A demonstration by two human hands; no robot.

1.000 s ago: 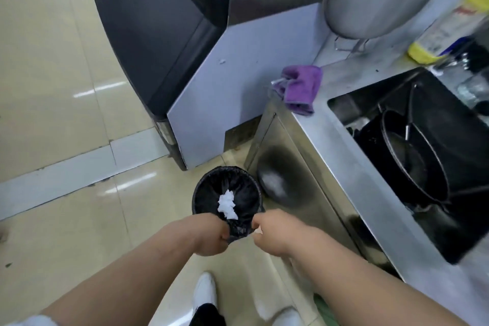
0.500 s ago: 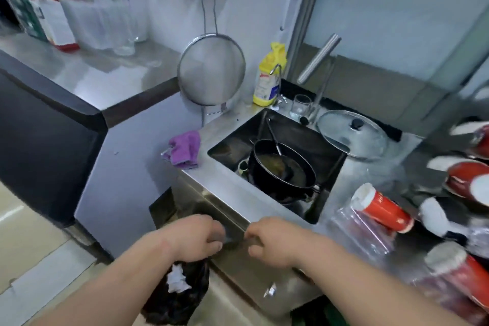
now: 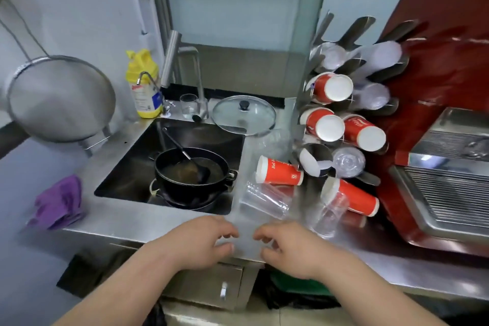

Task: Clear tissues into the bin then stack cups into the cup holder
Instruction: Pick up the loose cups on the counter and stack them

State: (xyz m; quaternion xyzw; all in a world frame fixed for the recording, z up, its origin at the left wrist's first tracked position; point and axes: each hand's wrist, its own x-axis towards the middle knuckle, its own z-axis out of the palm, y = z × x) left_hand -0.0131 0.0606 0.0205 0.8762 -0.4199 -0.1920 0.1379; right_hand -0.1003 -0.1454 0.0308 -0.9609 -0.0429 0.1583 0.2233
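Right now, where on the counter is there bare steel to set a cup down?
Bare steel: the front strip between the sink edge and the counter lip, running from the purple cloth to the left hand. Also the corner behind the sink left of the yellow bottle. Crowded: right of the sink, where loose red cups and clear cups lie below the cup holder.

- Steel counter (image 3: 127, 222) with a sink (image 3: 137, 167) set into it.
- Purple cloth (image 3: 57, 204) at its left edge.
- Yellow bottle (image 3: 143, 85), glass (image 3: 188, 104) and glass lid (image 3: 243, 115) behind the sink.
- Right of the sink, on their sides: two red cups (image 3: 279, 173) (image 3: 354, 197) and a clear cup (image 3: 264, 200).
- Another clear cup (image 3: 329, 213) near the front; whether it stands or tilts is unclear.
- Cup holder (image 3: 344, 66) and red machine (image 3: 444, 119) at the right.
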